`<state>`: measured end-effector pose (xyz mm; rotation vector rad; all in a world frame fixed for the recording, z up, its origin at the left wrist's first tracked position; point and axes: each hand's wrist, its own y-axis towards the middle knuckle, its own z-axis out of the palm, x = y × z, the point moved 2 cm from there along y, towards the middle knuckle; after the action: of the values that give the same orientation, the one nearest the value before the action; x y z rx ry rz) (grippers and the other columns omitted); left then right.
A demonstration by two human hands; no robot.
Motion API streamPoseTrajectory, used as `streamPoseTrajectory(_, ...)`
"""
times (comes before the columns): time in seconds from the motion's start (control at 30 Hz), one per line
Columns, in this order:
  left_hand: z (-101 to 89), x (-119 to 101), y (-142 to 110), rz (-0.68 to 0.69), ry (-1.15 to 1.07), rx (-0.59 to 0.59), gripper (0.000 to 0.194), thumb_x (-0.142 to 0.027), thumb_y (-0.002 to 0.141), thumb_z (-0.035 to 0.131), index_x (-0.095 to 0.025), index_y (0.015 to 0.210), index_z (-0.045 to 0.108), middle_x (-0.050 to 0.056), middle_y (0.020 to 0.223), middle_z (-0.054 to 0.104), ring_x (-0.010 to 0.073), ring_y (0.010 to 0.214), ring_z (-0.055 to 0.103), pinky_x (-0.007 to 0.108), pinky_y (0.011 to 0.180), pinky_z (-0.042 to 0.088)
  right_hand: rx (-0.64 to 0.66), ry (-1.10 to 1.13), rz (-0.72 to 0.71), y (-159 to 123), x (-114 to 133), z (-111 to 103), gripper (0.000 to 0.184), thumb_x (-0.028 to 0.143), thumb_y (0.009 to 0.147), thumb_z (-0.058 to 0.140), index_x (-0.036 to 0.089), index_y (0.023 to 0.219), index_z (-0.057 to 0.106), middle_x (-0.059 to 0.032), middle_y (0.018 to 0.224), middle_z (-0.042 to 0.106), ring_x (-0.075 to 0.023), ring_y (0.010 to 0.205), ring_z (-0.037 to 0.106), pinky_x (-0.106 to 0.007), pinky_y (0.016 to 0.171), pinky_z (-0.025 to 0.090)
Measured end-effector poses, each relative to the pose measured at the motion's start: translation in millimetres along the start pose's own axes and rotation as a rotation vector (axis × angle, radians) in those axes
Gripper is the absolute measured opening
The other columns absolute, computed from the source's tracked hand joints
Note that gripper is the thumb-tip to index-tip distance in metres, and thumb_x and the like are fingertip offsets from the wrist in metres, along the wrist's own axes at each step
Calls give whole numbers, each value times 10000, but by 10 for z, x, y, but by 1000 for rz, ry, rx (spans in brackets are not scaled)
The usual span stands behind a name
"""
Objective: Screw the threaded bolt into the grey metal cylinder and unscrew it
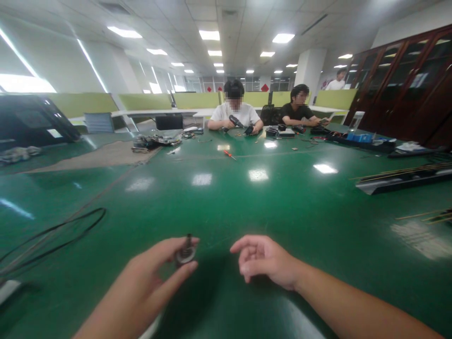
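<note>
You grasp a small part [186, 254] between the thumb and fingers of your left hand [150, 270], over the near side of the green table [226, 202]. It looks dark, with 1 narrow stem pointing up and a paler, greyish round rim lower down (blur hides the finer detail, so you cannot tell its material). Your right hand [266, 261] is released, near the part and apart from it, its fingers loosely curled. Farther off lies an orange screwdriver [229, 154]; to your left a black cable [101, 217] makes a loop.
</note>
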<state>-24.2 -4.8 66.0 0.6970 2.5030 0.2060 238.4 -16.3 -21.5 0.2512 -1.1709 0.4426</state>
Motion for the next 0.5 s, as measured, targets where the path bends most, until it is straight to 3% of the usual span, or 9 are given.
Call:
streamPoseTrajectory(0.07,227,-244,229,35,-62,128,329,-420,889,644,-299,1194,664,23,1127,731,235,1003,690,322,916,543,-196,-101,-95,32,15,-85,474,101,670,701,166,1121,573,32,759,633,-101,605,590,-224,584,441)
streamPoseTrajectory(0.17,519,-426,413,38,-154,167,462,-339,887,644,-302,1335,539,43,1199,691,243,1091,648,371,990,495,-360,-247,-169,63,12,-166,552,25,634,599,202,1149,505,38,833,586,-88,628,554,-220,605,440)
streamPoseTrajectory(0.27,704,-364,426,8,-261,166,545,-255,859,657,-281,1358,438,33,1117,692,219,1019,658,352,940,499,-343,-334,-176,64,-16,-152,599,16,646,583,220,1198,469,25,909,558,-82,647,546,-217,605,444)
streamPoseTrajectory(0.4,785,-192,384,-3,-258,158,256,-262,809,714,-228,1024,579,15,975,676,208,890,643,307,798,490,-303,-470,-169,20,-47,-75,578,10,685,588,231,1209,485,15,935,561,-81,651,548,-210,589,439)
streamPoseTrajectory(0.5,823,-128,368,-1,-291,182,234,-279,808,735,-223,999,611,14,956,679,205,882,635,306,801,471,-301,-558,-167,-17,-53,-37,570,13,706,597,237,1219,490,7,957,570,-81,648,549,-211,588,444)
